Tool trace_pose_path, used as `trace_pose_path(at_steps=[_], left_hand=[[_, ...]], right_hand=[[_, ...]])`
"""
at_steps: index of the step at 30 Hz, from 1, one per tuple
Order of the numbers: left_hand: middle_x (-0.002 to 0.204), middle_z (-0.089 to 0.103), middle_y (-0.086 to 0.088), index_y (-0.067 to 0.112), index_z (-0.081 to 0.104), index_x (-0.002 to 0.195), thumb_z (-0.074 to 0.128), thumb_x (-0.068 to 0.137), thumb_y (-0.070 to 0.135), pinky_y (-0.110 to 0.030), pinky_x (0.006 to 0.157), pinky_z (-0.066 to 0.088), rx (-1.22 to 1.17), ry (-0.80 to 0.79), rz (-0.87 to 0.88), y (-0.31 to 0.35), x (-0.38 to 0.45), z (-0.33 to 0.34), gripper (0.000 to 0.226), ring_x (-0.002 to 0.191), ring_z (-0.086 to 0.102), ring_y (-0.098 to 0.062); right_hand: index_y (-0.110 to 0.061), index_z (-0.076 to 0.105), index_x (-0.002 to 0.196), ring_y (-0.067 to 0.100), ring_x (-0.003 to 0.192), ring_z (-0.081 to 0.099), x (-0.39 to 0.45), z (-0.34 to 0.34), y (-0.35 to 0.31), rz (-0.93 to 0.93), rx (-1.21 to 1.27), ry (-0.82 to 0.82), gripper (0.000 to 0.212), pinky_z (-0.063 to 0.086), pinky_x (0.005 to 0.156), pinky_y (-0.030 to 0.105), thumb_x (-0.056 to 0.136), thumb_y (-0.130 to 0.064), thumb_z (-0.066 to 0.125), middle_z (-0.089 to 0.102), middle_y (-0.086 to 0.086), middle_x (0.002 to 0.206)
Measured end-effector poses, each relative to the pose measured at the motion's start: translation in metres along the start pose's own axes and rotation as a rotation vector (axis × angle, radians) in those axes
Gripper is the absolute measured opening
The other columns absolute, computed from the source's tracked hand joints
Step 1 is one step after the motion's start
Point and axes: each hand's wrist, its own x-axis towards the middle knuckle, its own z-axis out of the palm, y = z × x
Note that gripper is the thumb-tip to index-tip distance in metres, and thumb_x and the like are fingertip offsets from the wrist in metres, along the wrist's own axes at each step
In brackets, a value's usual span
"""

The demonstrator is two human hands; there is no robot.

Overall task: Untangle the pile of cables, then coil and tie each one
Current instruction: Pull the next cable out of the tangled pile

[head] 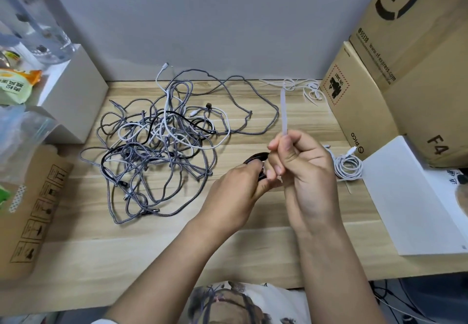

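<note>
From the head camera, I watch my left hand [235, 184] grip a coiled black cable [255, 160] while my right hand [301, 161] pinches a translucent white cable tie [283, 110] and draws it upward, apparently to bind the coil. One white cable [348, 165] lies coiled near the white box [410, 197]; spare ties [301, 86] wait by the wall. The tangled pile of grey, white and black cables [162, 143] remains on the wooden desk [101, 260], so most work is left. The cardboard boxes [405, 82] show no contents; the bags at left are too blurred to read.
</note>
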Motion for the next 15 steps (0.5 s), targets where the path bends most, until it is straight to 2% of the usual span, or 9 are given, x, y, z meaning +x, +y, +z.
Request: trace_pose_path(at_steps=[4, 7, 9, 12, 13, 15], left_hand=[[0.097, 0.058, -0.01, 0.014, 0.046, 0.098, 0.046, 0.094, 0.033, -0.044, 0.073, 0.044, 0.134, 0.171, -0.084, 0.0, 0.0, -0.006, 0.019, 0.094, 0.054, -0.033], [0.088, 0.057, -0.011, 0.018, 0.038, 0.089, 0.047, 0.093, 0.028, -0.042, 0.067, 0.041, 0.069, 0.249, -0.083, 0.0, -0.005, -0.01, 0.014, 0.085, 0.052, -0.035], [0.079, 0.058, -0.006, 0.016, 0.043, 0.085, 0.052, 0.093, 0.024, -0.039, 0.064, 0.038, -0.019, 0.239, -0.064, 0.0, -0.007, -0.011, 0.015, 0.076, 0.052, -0.03], [0.056, 0.05, 0.01, 0.023, 0.048, 0.07, 0.056, 0.092, 0.019, -0.026, 0.053, 0.041, -0.485, 0.112, -0.116, 0.004, -0.009, -0.015, 0.023, 0.054, 0.046, -0.008], [0.053, 0.047, 0.011, 0.023, 0.051, 0.069, 0.057, 0.092, 0.019, -0.02, 0.05, 0.041, -0.678, 0.01, -0.133, 0.007, -0.01, -0.018, 0.024, 0.05, 0.044, -0.005], [0.056, 0.045, 0.009, 0.024, 0.059, 0.072, 0.06, 0.088, 0.028, -0.017, 0.052, 0.042, -1.019, -0.238, -0.111, 0.011, -0.015, -0.023, 0.017, 0.053, 0.045, -0.004]], right_hand=[[-0.018, 0.066, 0.057, 0.005, 0.042, 0.038, -0.005, 0.002, 0.002, -0.019, 0.017, -0.097, 0.019, 0.034, 0.046, 0.016, 0.075, -0.017, 0.06, 0.046, -0.001, 0.05], [-0.017, 0.066, 0.06, 0.007, 0.044, 0.037, -0.008, 0.001, 0.001, -0.015, 0.012, -0.161, 0.015, 0.033, 0.048, 0.018, 0.071, -0.025, 0.06, 0.048, -0.003, 0.053], [-0.016, 0.065, 0.06, 0.008, 0.044, 0.035, -0.007, -0.003, 0.0, 0.004, 0.061, -0.171, 0.014, 0.029, 0.048, 0.019, 0.07, -0.025, 0.061, 0.049, -0.006, 0.052], [-0.015, 0.064, 0.068, 0.007, 0.044, 0.035, -0.006, -0.01, -0.002, -0.026, 0.146, -0.258, 0.015, 0.021, 0.052, 0.029, 0.077, -0.027, 0.063, 0.048, -0.011, 0.052], [-0.015, 0.064, 0.072, 0.008, 0.045, 0.035, -0.005, -0.011, -0.003, -0.056, 0.181, -0.322, 0.016, 0.022, 0.052, 0.031, 0.081, -0.027, 0.062, 0.044, -0.011, 0.052], [-0.011, 0.063, 0.078, 0.011, 0.047, 0.033, -0.003, -0.01, -0.01, -0.117, 0.289, -0.433, 0.017, 0.029, 0.053, 0.03, 0.089, -0.023, 0.057, 0.035, -0.005, 0.052]])
